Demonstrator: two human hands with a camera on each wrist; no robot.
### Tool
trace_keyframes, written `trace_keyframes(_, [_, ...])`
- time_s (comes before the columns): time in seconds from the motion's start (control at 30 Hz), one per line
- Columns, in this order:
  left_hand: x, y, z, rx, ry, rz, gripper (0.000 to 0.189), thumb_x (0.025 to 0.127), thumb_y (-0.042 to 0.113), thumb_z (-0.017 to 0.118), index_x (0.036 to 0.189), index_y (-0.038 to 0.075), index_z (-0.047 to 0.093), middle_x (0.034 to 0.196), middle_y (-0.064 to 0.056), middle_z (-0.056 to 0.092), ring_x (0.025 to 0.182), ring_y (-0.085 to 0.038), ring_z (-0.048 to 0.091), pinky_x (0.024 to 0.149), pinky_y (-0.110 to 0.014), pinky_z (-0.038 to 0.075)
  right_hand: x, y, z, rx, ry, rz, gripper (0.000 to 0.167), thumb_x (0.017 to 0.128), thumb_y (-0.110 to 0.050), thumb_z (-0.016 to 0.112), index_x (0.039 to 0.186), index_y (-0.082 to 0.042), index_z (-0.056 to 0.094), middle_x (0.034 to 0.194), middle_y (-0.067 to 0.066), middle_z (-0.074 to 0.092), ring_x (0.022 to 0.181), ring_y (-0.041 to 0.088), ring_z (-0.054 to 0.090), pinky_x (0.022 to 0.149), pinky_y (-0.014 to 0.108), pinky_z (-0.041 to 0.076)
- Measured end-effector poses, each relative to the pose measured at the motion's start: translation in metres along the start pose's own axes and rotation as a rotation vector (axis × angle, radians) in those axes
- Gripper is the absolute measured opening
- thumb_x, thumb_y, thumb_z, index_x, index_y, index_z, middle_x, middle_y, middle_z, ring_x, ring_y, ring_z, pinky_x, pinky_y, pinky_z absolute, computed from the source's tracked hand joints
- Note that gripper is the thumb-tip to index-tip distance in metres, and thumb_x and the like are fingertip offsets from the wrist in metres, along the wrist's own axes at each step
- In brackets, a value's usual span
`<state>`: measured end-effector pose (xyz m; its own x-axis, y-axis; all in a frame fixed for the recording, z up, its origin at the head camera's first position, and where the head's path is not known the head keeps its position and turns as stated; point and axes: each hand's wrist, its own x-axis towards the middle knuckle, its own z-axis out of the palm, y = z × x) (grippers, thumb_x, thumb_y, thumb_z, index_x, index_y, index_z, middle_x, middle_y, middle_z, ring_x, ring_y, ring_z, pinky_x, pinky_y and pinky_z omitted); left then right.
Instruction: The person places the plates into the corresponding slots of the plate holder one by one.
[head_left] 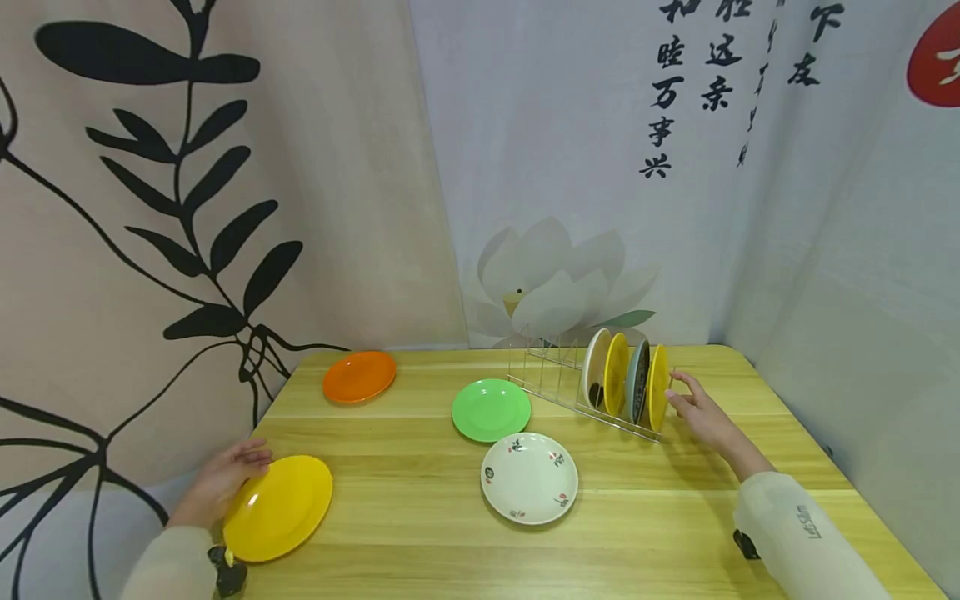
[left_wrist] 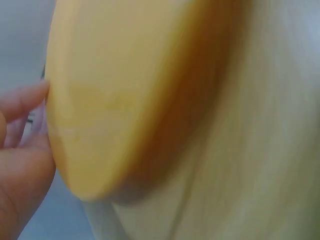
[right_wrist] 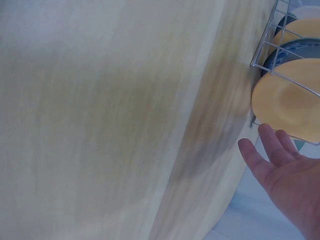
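Observation:
At the table's left edge, my left hand [head_left: 222, 482] grips a yellow plate [head_left: 279, 508] by its rim. That plate [left_wrist: 105, 100] looks slightly tilted in the left wrist view, with a dark shadow beside it. My right hand [head_left: 701, 414] is beside the right end of a wire dish rack [head_left: 555, 392], fingers spread and holding nothing. Nearest to it stands another yellow plate [head_left: 657, 387], upright in the rack. Behind that one are a blue-grey patterned plate [head_left: 637, 382], a yellow plate [head_left: 616, 375] and a white plate [head_left: 596, 368].
An orange plate [head_left: 360, 377] lies at the back left of the wooden table [head_left: 397, 517]. Mid-table are a green plate [head_left: 491, 410] and a white plate with small floral prints [head_left: 529, 479], close together. Printed curtains [head_left: 360, 167] hang behind the table and at its sides.

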<state>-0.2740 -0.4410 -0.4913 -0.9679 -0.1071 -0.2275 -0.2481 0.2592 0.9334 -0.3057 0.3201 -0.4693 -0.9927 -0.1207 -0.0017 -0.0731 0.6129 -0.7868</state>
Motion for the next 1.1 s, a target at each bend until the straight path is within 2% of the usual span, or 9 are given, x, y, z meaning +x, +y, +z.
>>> trace_keyframes(0.1, [0.002,0.000,0.006,-0.138,0.085,-0.009,0.066,0.092,-0.013,0.056,0.148,-0.014,0.021,0.094,0.009,0.064,0.079,0.003,0.059,0.071,-0.015,0.052,0.000,0.000,0.001,0.002,0.002,0.003,0.063,0.109,-0.039,0.032,0.154,-0.002,0.011,0.141,0.046,0.033,0.121,0.061,0.044,0.095,0.067,0.043])
trace_keyframes(0.2, [0.004,0.002,0.012,-0.173,0.111,-0.011,0.069,0.090,-0.014,0.058,0.148,-0.013,0.022,0.091,0.009,0.063,0.078,0.001,0.060,0.072,-0.016,0.053,0.001,0.001,0.001,0.009,0.012,0.006,0.062,0.109,-0.039,0.033,0.154,-0.003,0.012,0.140,0.046,0.034,0.120,0.061,0.044,0.094,0.067,0.043])
trace_keyframes(0.3, [0.007,0.004,0.014,-0.043,0.094,-0.014,0.070,0.089,-0.009,0.064,0.148,-0.013,0.026,0.100,-0.004,0.068,0.082,0.000,0.060,0.082,-0.023,0.052,0.001,0.002,0.000,0.007,0.011,0.005,0.062,0.109,-0.038,0.033,0.154,-0.003,0.011,0.140,0.045,0.034,0.120,0.060,0.045,0.094,0.067,0.043])
trace_keyframes(0.43, [0.008,0.007,0.016,0.167,0.032,-0.005,0.072,0.086,-0.003,0.072,0.145,-0.012,0.033,0.120,-0.023,0.065,0.098,-0.016,0.064,0.096,-0.041,0.047,0.001,0.002,0.000,0.005,0.001,0.005,0.063,0.109,-0.040,0.032,0.155,-0.003,0.010,0.140,0.045,0.033,0.121,0.060,0.044,0.094,0.068,0.042])
trace_keyframes(0.53, [0.008,0.009,0.018,0.251,-0.026,0.021,0.068,0.084,-0.004,0.071,0.142,-0.015,0.037,0.124,-0.028,0.062,0.105,-0.028,0.064,0.090,-0.040,0.050,0.001,0.001,0.000,0.004,0.000,0.007,0.064,0.109,-0.041,0.032,0.155,-0.003,0.011,0.140,0.045,0.034,0.121,0.059,0.045,0.094,0.067,0.043])
trace_keyframes(0.63, [0.007,0.010,0.020,0.274,-0.052,0.027,0.064,0.084,-0.005,0.070,0.139,-0.015,0.041,0.118,-0.025,0.066,0.100,-0.025,0.065,0.078,-0.030,0.051,0.000,0.000,0.001,-0.002,0.000,0.007,0.063,0.109,-0.040,0.033,0.155,-0.003,0.011,0.140,0.045,0.034,0.121,0.059,0.045,0.093,0.067,0.044])
trace_keyframes(0.7, [0.008,0.010,0.022,0.272,-0.058,0.020,0.061,0.084,-0.004,0.070,0.138,-0.015,0.043,0.114,-0.022,0.068,0.095,-0.021,0.065,0.074,-0.029,0.050,0.000,0.000,0.001,-0.004,0.000,0.008,0.064,0.109,-0.040,0.033,0.155,-0.003,0.011,0.140,0.045,0.034,0.121,0.059,0.045,0.093,0.067,0.044])
trace_keyframes(0.9, [0.011,0.011,0.028,0.246,-0.040,0.005,0.056,0.087,-0.001,0.069,0.138,-0.012,0.047,0.112,-0.015,0.068,0.091,-0.014,0.061,0.074,-0.029,0.049,0.000,0.001,0.001,-0.002,-0.001,0.001,0.064,0.109,-0.040,0.032,0.155,-0.002,0.010,0.140,0.046,0.033,0.121,0.060,0.044,0.094,0.068,0.042])
trace_keyframes(1.1, [0.013,0.016,0.034,0.116,-0.048,0.021,0.052,0.090,-0.007,0.062,0.139,-0.014,0.044,0.109,-0.005,0.061,0.093,-0.011,0.053,0.076,-0.020,0.049,0.000,0.002,0.001,-0.006,-0.001,0.000,0.065,0.108,-0.041,0.033,0.155,-0.002,0.010,0.141,0.046,0.033,0.121,0.059,0.044,0.094,0.068,0.042])
